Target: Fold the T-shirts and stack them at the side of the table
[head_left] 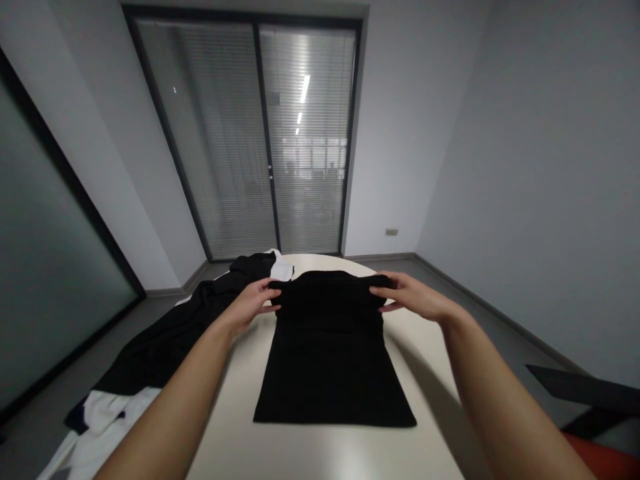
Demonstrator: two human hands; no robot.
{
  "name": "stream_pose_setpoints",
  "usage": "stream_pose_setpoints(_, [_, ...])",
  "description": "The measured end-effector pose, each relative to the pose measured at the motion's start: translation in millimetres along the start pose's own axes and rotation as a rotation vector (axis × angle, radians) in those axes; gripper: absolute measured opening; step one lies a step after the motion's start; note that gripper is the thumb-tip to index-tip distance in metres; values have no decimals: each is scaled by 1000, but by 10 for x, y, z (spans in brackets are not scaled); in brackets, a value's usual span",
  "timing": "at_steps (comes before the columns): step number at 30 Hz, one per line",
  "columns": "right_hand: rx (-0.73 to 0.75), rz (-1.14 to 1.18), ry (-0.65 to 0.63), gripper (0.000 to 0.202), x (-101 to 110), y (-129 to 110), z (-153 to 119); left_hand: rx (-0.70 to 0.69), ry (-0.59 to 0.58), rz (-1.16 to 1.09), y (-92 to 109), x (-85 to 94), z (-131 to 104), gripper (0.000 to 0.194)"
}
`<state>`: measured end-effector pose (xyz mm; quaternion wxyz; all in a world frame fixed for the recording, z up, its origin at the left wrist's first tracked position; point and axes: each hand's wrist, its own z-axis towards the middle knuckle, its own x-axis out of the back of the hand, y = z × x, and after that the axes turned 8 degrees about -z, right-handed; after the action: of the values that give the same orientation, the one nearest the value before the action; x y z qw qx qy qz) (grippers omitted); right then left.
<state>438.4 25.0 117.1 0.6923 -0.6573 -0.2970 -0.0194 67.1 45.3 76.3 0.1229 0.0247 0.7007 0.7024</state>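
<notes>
A black cloth garment (333,373) lies on the pale table (240,427), its near edge flat and straight. Its far part is folded over and lifted a little, forming a thick band. My left hand (253,303) grips the left end of that band, thumb on the near side. At the right end, my right hand (407,295) pinches the same band between thumb and fingers. Some fingertips of both hands are hidden by the cloth.
Black and white clothes (190,327) are heaped along the table's left side. A black and red chair (595,393) stands at the lower right. Beyond the table are a glass door with blinds (310,200) and grey walls.
</notes>
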Motion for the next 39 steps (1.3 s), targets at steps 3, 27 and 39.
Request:
stream_pose_setpoints(3, [21, -65, -188, 40, -23, -12, -182, -31, -210, 189, 40, 145, -184, 33])
stream_pose_setpoints(27, [8, -340, -400, 42, -393, 533, -539, 239, -641, 868, -14, -2, -708, 36])
stream_pose_setpoints(39, [18, -204, 47, 54, -269, 1041, -316, -187, -129, 733, -537, 286, -340, 44])
